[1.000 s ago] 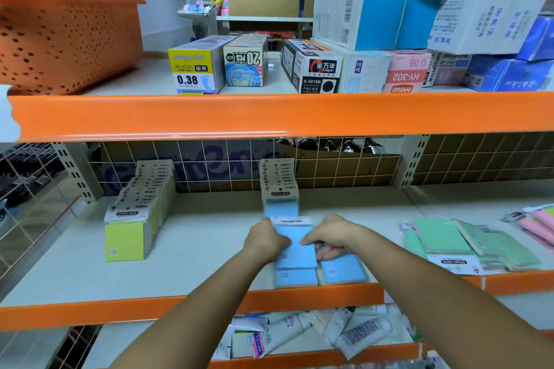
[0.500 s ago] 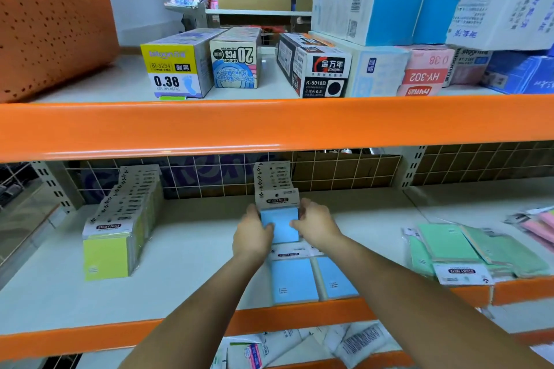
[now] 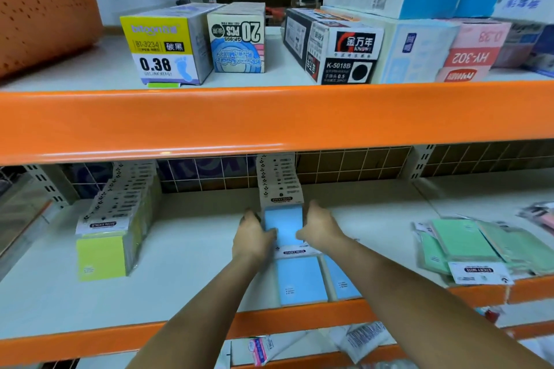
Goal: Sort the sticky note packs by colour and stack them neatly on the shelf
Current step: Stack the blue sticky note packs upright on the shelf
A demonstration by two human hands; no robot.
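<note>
**Inspector:** At inspection your left hand (image 3: 253, 238) and right hand (image 3: 319, 229) stood on either side of one upright pale-blue sticky note pack with a kraft-card header (image 3: 284, 226). Fingers of both were curled onto its side edges, clamping it at the front of the blue row (image 3: 277, 180) in the middle of the grey lower shelf (image 3: 186, 266).

**Operator:** So I was seating it?

**Inspector:** That was my judgement. You were best advised to press evenly from both sides, keep the pack upright, and bring its header flush with the ones behind before letting go.

**Operator:** And the rest?

**Inspector:** Two flat blue packs (image 3: 301, 280) lay just in front of your hands, near the orange shelf lip (image 3: 299, 319), not yet filed. The lime-yellow row (image 3: 111, 234) stood well apart to the left. The loose mint-green packs (image 3: 461, 241) lay fanned to the right, with pink ones (image 3: 544, 219) at the frame edge, too blurred to count.
</note>
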